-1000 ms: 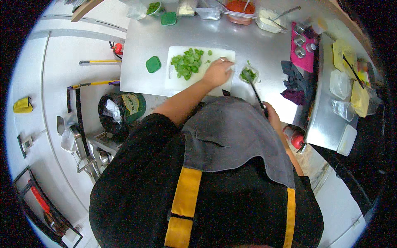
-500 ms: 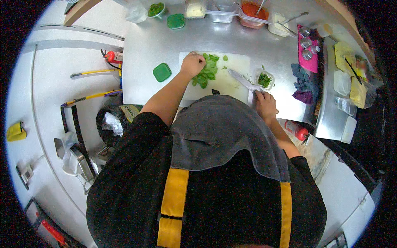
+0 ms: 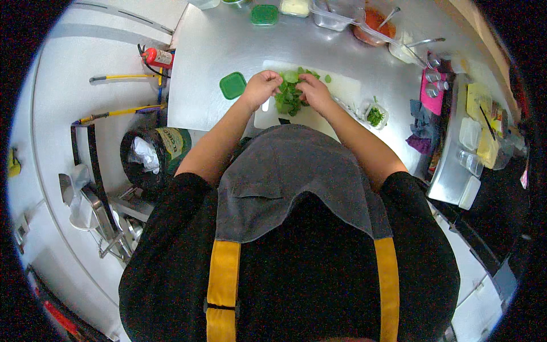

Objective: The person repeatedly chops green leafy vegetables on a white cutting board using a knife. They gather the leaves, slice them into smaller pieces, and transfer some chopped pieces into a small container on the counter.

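Leaves (image 3: pixel 289 100), seemingly whole, lie bunched on the board (image 3: pixel 345 85); at their ten o'clock the left hand (image 3: pixel 262 88) pinches a leaf's edge, at two the right hand (image 3: pixel 315 93) curls against others, its grip unclear; toward four, a tub (image 3: pixel 386 118) holds cut greens (image 3: pixel 375 117), so part looks done, this bunch left

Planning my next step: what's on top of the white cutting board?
The white cutting board bears heaped green leaves and one loose leaf to their right. The left hand and right hand partly cover the heap; what's beneath it is hidden.
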Tool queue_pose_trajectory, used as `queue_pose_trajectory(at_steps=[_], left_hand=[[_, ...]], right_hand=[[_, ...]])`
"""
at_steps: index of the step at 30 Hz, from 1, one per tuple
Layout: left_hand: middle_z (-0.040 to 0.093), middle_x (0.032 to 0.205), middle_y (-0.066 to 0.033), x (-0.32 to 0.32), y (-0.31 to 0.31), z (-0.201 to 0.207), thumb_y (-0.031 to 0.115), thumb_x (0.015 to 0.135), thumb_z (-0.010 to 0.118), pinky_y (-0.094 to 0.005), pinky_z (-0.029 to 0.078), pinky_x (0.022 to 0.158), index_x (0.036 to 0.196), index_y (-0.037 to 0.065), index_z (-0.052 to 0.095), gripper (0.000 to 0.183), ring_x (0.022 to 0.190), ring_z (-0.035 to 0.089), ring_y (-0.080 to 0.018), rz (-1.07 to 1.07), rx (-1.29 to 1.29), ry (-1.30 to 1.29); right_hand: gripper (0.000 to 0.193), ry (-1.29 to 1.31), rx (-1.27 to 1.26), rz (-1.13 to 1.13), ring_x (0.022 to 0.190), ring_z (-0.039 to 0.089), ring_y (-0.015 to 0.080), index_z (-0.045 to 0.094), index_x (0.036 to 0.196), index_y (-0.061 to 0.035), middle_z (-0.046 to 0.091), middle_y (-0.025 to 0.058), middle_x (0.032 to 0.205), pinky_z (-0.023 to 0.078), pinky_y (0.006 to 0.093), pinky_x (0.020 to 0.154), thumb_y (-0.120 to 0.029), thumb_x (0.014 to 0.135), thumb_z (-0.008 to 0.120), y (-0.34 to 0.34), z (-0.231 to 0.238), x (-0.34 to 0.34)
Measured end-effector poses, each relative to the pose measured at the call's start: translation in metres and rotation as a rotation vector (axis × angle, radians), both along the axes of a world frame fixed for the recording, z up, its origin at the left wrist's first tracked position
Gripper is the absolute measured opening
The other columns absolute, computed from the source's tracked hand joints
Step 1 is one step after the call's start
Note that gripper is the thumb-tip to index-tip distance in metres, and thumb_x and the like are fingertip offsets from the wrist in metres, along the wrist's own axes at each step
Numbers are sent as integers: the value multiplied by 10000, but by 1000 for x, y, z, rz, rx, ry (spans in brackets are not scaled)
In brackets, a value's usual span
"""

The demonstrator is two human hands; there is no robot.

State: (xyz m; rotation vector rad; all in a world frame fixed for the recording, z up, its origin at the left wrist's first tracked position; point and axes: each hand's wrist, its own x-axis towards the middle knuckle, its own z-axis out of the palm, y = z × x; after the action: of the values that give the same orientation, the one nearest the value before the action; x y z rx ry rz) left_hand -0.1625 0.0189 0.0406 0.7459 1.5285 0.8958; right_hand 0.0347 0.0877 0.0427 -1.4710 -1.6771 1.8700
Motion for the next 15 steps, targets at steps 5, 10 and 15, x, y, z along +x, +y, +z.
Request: queue_pose_trajectory(at_steps=[5, 10, 15], left_hand=[[654, 857, -12, 3, -12, 1, 109, 961, 639, -258, 491, 656, 1079, 21, 621, 148, 698, 581, -102, 52, 68, -79], [658, 939, -23, 8, -17, 10, 36, 925, 660, -258, 507, 711, 1143, 15, 605, 226, 781, 607, -112, 96, 156, -189], [670, 976, -28, 24, -11, 37, 17, 871, 701, -264, 521, 736, 1148, 14, 630, 286, 822, 628, -122, 50, 198, -227]], right_hand=[[294, 58, -37, -70, 649, 603, 125, 594, 1176, -26, 663, 57, 867, 477, 267, 561, -143, 908, 619, 2, 21, -22], [267, -47, 31, -73, 595, 581, 127, 593, 1145, -21, 649, 52, 798, 453, 271, 521, -106, 893, 619, 11, 36, -2], [278, -149, 51, 187, 569, 567, 132, 588, 1137, -1, 638, 59, 765, 439, 280, 503, -90, 876, 625, 13, 47, 14]])
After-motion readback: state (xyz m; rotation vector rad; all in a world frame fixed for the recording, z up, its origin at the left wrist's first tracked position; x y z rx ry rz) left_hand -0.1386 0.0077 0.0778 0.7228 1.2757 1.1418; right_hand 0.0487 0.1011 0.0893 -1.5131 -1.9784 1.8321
